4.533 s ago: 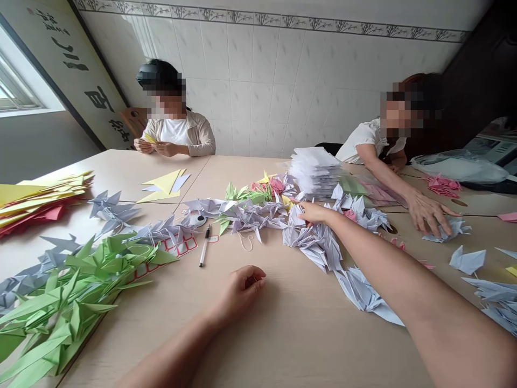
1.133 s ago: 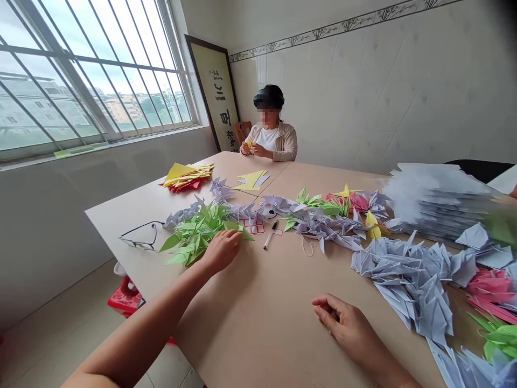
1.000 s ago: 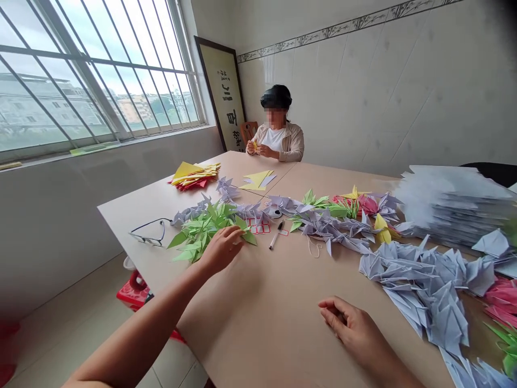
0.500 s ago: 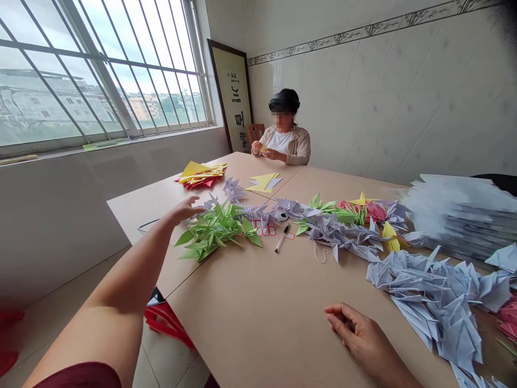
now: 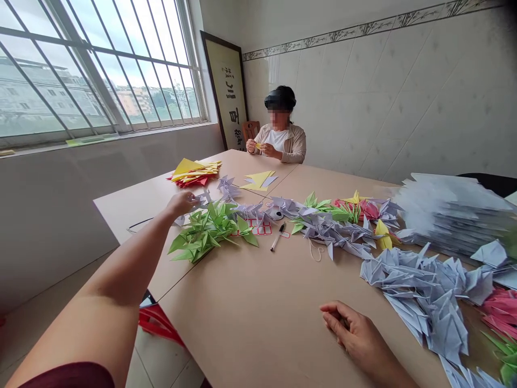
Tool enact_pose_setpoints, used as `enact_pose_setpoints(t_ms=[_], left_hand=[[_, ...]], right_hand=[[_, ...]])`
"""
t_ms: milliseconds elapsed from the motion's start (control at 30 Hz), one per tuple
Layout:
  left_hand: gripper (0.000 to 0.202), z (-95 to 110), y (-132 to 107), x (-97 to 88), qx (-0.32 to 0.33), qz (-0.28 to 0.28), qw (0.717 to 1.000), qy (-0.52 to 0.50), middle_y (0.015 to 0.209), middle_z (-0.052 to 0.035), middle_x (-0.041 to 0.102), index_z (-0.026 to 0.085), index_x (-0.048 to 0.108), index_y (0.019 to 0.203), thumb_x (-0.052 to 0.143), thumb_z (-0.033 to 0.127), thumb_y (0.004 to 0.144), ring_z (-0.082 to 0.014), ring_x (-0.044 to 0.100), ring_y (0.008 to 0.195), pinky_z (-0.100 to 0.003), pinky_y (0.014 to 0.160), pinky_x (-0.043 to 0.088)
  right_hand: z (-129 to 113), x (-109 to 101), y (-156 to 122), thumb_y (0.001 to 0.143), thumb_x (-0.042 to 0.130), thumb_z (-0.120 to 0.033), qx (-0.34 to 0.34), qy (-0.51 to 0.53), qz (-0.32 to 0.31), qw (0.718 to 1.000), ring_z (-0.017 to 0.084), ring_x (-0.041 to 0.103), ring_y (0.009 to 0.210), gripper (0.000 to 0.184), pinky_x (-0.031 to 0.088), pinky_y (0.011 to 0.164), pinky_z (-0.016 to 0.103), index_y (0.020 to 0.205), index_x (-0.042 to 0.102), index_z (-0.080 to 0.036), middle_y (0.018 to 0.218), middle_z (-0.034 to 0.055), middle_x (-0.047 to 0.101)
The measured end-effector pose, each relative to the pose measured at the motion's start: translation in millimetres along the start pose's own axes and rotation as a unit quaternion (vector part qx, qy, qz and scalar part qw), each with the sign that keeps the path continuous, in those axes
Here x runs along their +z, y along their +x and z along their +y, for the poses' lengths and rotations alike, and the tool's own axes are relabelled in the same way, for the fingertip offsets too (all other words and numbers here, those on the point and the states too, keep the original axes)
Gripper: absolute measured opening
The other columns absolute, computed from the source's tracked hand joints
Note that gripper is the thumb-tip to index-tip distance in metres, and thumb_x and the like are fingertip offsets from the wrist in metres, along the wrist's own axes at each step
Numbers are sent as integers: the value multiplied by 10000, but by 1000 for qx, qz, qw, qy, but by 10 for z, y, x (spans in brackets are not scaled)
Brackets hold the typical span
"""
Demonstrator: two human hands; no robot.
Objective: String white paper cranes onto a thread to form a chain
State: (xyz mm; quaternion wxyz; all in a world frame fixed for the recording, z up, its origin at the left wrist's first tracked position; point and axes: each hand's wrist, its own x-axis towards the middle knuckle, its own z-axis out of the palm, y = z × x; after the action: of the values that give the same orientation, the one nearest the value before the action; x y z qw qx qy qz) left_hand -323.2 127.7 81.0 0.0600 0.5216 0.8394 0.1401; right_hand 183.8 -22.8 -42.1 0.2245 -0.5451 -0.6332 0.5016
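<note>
Left hand (image 5: pixel 183 202) is at the lilac folded papers (image 5: pixel 228 188), 11 o'clock from the green pile (image 5: pixel 210 229) — grip cannot be confirmed. Right hand (image 5: pixel 350 326), 4 o'clock: loosely curled, closure unclear. Probable step: pick-up. Next move calls for a light pinch.

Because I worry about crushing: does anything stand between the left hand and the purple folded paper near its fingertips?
Nothing visible does. The left hand is at the purple folded paper; the green pile lies beside, not between.
</note>
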Motion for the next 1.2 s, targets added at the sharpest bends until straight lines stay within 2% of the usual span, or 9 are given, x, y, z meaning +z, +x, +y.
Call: enact_pose_setpoints(t_ms=[200,433,567,700,800,867,967,1067,1200], left_hand=[[304,115,-55,-375,7,113,993,-9,1190,-95,620,155,593,1185,589,323,932,-226,630,1018,-432,860,543],[311,403,-223,-901,54,261,962,-61,1220,-96,614,166,601,1184,572,354,937,-246,603,1089,-474,941,490],[411,685,-429,-1202,97,295,945,-101,1162,-93,660,150,624,1165,562,460,902,-277,593,1119,-478,995,422],[451,974,-711,-1415,131,303,936,-124,1098,-54,690,197,641,1152,547,508,839,-260,621,1046,-402,929,445],[502,1106,-1034,-1338,162,260,942,-135,1106,-24,689,248,609,1198,510,576,830,-256,628,992,-397,878,470],[549,1120,-1279,-1136,190,152,959,-144,1132,-51,685,246,579,1243,464,611,849,-281,626,987,-410,838,488],[479,1025,-1515,-737,224,4,966,-128,945,-16,735,269,690,1058,666,619,731,-247,670,867,-348,760,534],[367,845,-1390,-457,200,-71,970,-121,878,-36,722,186,701,942,618,531,850,-193,678,780,-340,726,558],[295,584,-811,-351,127,-27,985,-117,1140,-91,643,145,602,1157,559,348,948,-208,646,969,-411,834,551]], right_hand=[[-45,4,-21,809,520,-510,0,-1,4,1000,128,413,524,382,329,490,236,927,655,-173,607,-36,463],[-114,-4,-46,798,514,-525,-9,-4,2,1000,130,416,533,401,326,488,236,914,653,-167,625,-26,479],[-119,-4,-62,811,514,-515,-16,0,5,1000,130,425,535,378,338,490,234,903,657,-177,627,-26,486],[-100,13,-66,814,519,-510,-25,6,10,1000,132,443,537,360,361,500,234,884,663,-187,633,-24,504],[-84,32,-66,810,517,-506,-34,9,22,999,138,462,542,348,381,509,236,870,664,-196,625,-24,514],[-78,38,-67,810,513,-499,-38,8,29,999,138,463,537,341,381,505,237,866,664,-198,626,-23,525],[-75,28,-67,807,525,-491,-41,0,30,999,135,458,532,335,370,502,237,862,670,-193,624,-21,533],[-68,13,-63,799,546,-491,-41,-10,28,999,138,463,540,338,366,501,235,865,682,-189,615,-18,530],[-41,24,-51,807,532,-499,-35,-16,36,999,136,451,522,347,362,478,231,874,684,-194,607,-20,512]])
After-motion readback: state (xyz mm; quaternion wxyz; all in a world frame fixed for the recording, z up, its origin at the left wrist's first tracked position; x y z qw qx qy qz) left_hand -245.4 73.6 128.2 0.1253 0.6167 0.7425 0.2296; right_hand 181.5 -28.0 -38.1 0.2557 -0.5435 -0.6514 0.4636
